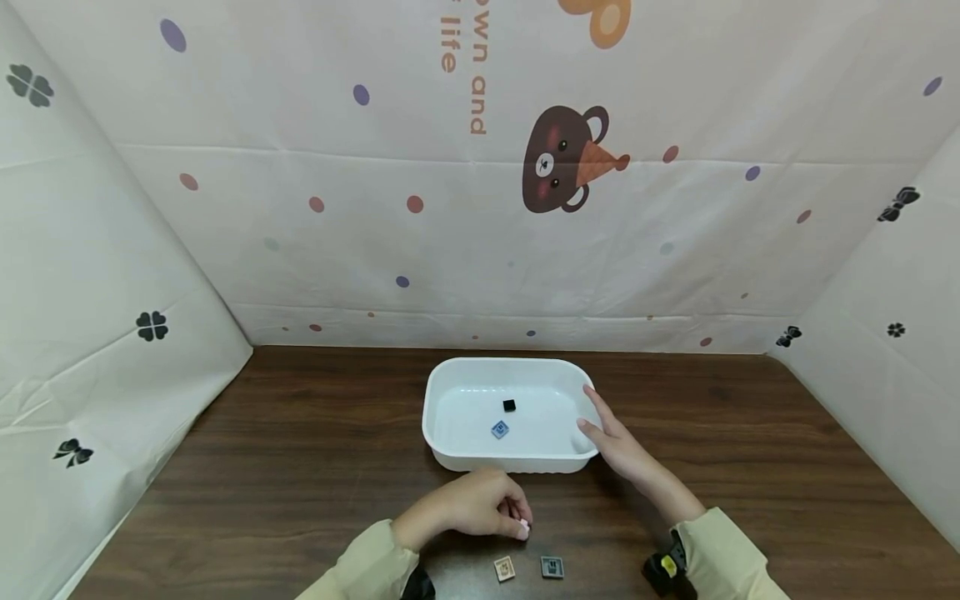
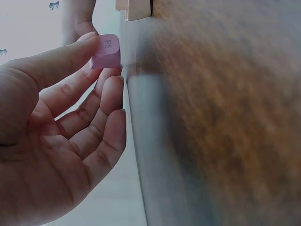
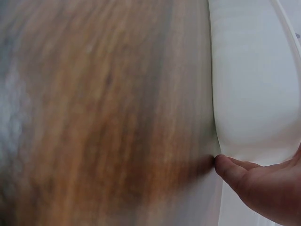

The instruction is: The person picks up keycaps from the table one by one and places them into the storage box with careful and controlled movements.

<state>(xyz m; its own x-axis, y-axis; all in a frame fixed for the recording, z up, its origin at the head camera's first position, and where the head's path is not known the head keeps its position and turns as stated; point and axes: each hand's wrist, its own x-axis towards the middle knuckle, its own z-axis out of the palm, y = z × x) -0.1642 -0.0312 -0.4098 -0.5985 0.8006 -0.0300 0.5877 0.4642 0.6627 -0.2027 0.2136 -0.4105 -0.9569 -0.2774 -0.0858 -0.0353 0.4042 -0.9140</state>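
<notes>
The left hand (image 1: 480, 505) pinches a small pink plastic keycap (image 2: 105, 52) between thumb and fingers; a white rectangular plastic basin (image 1: 459, 421) lies near, at the keycap's twelve o'clock. The right hand (image 1: 617, 440), fingers extended, touches the basin's three o'clock end.

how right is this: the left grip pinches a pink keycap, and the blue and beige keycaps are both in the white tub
Not the beige keycap: the head view shows it on the table, outside the white tub. The left grip does pinch a pink keycap, and the blue keycap is inside.
</notes>
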